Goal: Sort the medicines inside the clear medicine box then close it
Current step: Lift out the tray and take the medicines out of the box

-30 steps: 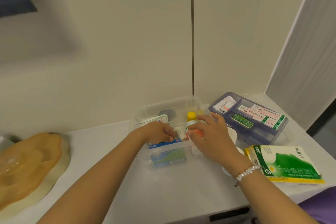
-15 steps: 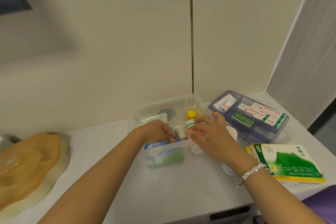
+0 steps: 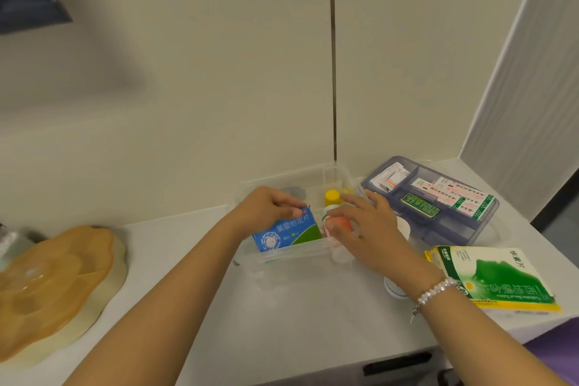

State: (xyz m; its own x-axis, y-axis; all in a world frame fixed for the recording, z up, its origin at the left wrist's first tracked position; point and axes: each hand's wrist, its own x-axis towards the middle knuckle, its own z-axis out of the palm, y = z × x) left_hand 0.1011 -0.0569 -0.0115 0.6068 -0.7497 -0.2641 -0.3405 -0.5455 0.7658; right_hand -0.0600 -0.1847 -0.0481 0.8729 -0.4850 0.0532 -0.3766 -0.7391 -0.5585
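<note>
We are mid-sort: our left hand (image 3: 266, 210) pinches the blue-and-green cardboard medicine carton (image 3: 286, 232), our right hand (image 3: 365, 229) grips the white orange-labelled bottle (image 3: 336, 222) inside the clear plastic medicine box (image 3: 300, 255); next, we judge, seat both upright.

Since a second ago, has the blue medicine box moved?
Yes. The blue medicine box, pinched by the left hand, has risen and tilted upright above the clear medicine box's front wall.

One head-worn camera looks forward and down from above the white counter (image 3: 282, 323), close over the clear medicine box (image 3: 332, 172), facing the far wall (image 3: 188, 88); no second view.
</note>
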